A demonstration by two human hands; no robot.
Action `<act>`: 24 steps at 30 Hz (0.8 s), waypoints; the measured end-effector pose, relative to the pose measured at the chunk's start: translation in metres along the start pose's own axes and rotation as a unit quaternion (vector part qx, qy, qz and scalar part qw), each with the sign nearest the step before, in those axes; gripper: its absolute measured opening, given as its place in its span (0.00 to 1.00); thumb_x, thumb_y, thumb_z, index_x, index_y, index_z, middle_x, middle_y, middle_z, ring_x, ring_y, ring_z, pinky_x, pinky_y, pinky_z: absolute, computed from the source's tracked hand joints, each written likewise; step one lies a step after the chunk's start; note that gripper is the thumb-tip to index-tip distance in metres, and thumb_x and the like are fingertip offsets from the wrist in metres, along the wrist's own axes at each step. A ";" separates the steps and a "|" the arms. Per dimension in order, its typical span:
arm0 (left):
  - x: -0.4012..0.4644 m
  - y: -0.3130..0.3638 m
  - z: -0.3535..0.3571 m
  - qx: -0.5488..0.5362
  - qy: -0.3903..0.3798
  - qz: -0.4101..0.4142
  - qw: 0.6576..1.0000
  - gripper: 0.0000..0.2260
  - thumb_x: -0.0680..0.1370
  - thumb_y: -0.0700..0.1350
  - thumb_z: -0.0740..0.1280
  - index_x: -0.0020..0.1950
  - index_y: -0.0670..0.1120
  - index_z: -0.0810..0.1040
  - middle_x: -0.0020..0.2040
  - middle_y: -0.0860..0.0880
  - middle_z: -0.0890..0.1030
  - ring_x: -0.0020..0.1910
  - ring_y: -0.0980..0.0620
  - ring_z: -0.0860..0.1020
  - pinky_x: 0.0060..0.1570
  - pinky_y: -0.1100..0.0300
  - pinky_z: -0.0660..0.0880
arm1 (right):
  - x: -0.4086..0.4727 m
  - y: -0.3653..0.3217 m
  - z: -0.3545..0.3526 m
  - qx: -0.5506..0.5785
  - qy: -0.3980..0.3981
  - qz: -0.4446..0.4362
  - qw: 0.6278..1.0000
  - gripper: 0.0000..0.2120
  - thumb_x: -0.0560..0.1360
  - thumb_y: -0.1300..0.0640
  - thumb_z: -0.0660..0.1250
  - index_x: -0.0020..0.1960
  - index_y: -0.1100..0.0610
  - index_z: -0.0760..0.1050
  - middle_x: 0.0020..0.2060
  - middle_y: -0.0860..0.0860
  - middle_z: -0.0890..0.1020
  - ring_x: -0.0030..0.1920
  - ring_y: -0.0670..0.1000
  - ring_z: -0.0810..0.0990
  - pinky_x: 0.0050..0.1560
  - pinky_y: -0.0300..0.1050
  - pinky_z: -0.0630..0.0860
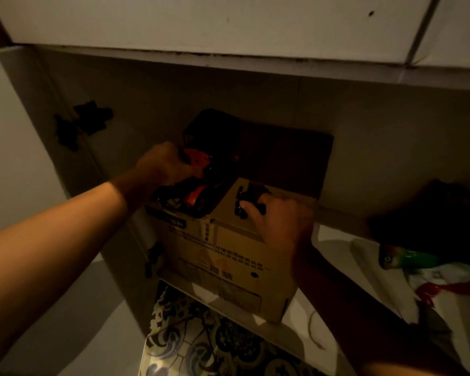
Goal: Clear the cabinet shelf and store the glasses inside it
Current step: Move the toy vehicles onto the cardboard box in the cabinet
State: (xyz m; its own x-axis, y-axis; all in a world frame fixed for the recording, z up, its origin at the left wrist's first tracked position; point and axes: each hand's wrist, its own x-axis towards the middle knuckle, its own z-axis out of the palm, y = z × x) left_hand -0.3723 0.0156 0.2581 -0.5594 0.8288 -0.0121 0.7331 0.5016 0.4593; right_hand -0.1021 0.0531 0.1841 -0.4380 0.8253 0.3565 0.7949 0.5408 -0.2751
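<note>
Dim shot, so I can't read much. Left hand (162,164) covers part of the red-and-black thing (198,169) it grips; I can't tell what that is. Right hand (278,221) hides part of a small black object (248,198) on the cardboard box (223,248); its shape is unclear. Box print is too blurred to read. Box interior behind the flap is lost in shadow. Dark mass (429,210) at right is unidentifiable. Both forearms are cut by the frame edges. The green item (410,260) is partly hidden.
</note>
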 end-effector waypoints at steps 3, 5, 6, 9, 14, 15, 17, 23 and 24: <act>0.012 0.000 0.002 -0.009 -0.001 -0.003 1.000 0.23 0.64 0.63 0.78 0.51 0.52 0.79 0.46 0.50 0.79 0.42 0.52 0.79 0.39 0.55 0.80 | 0.007 -0.005 0.011 0.006 0.000 0.015 1.000 0.28 0.77 0.29 0.56 0.53 0.50 0.81 0.44 0.51 0.83 0.40 0.53 0.80 0.44 0.46 0.76; 0.020 0.000 0.005 -0.021 -0.009 -0.004 1.000 0.18 0.65 0.61 0.78 0.46 0.55 0.77 0.43 0.52 0.78 0.41 0.53 0.79 0.34 0.59 0.75 | 0.009 -0.008 0.017 -0.001 -0.013 0.010 1.000 0.28 0.75 0.28 0.57 0.57 0.50 0.81 0.52 0.52 0.82 0.48 0.55 0.81 0.48 0.48 0.75; 0.023 0.000 0.006 -0.030 -0.014 0.000 0.999 0.18 0.65 0.60 0.79 0.46 0.56 0.77 0.44 0.52 0.78 0.42 0.54 0.78 0.36 0.59 0.75 | 0.009 -0.009 0.020 -0.015 -0.013 -0.003 1.000 0.28 0.75 0.29 0.58 0.59 0.49 0.80 0.54 0.52 0.82 0.52 0.55 0.80 0.49 0.49 0.75; 0.030 -0.002 0.010 -0.055 -0.040 0.018 0.998 0.16 0.66 0.56 0.79 0.49 0.57 0.79 0.47 0.53 0.78 0.46 0.53 0.78 0.44 0.56 0.77 | 0.007 -0.009 0.026 -0.033 0.015 -0.045 0.998 0.20 0.77 0.37 0.64 0.61 0.49 0.79 0.56 0.52 0.81 0.58 0.56 0.78 0.50 0.51 0.76; 0.031 -0.002 0.008 -0.086 -0.040 0.038 0.995 0.11 0.66 0.53 0.80 0.40 0.62 0.79 0.37 0.60 0.79 0.35 0.63 0.77 0.34 0.65 0.73 | 0.004 -0.009 0.032 -0.013 0.016 -0.047 0.999 0.13 0.75 0.47 0.68 0.58 0.49 0.79 0.52 0.52 0.83 0.54 0.57 0.79 0.48 0.52 0.77; 0.031 -0.002 0.008 -0.086 -0.040 0.038 0.995 0.12 0.66 0.53 0.80 0.40 0.62 0.78 0.37 0.61 0.79 0.36 0.63 0.76 0.33 0.65 0.72 | 0.003 -0.008 0.032 -0.011 0.013 -0.051 0.999 0.13 0.75 0.48 0.68 0.59 0.49 0.79 0.53 0.53 0.83 0.54 0.57 0.79 0.48 0.52 0.77; 0.030 -0.001 0.006 -0.089 -0.042 0.029 0.995 0.12 0.66 0.54 0.80 0.42 0.61 0.78 0.38 0.60 0.78 0.36 0.62 0.76 0.32 0.65 0.71 | 0.001 -0.006 0.030 -0.002 0.001 -0.055 0.998 0.15 0.76 0.48 0.67 0.61 0.49 0.78 0.55 0.53 0.82 0.56 0.57 0.78 0.50 0.52 0.76; 0.024 0.006 0.000 -0.037 -0.008 0.054 0.998 0.25 0.67 0.61 0.77 0.60 0.55 0.80 0.38 0.62 0.75 0.35 0.63 0.73 0.29 0.66 0.69 | -0.003 -0.005 0.019 0.011 -0.031 -0.054 0.998 0.19 0.79 0.47 0.62 0.69 0.47 0.72 0.61 0.51 0.80 0.62 0.55 0.75 0.52 0.51 0.77; 0.022 0.009 -0.003 -0.031 -0.008 0.048 0.998 0.27 0.66 0.64 0.76 0.61 0.56 0.79 0.39 0.61 0.74 0.36 0.62 0.73 0.31 0.65 0.69 | -0.004 -0.004 0.016 0.020 -0.031 -0.050 0.998 0.20 0.79 0.47 0.61 0.70 0.48 0.72 0.61 0.51 0.80 0.62 0.55 0.75 0.52 0.51 0.77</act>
State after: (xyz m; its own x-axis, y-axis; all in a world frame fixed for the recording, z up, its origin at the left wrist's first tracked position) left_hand -0.3793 0.0371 0.2650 -0.4812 0.8764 0.0196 0.7570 0.4041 0.5134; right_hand -0.1099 0.0504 0.1691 -0.5399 0.7750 0.3285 0.7292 0.6256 -0.2774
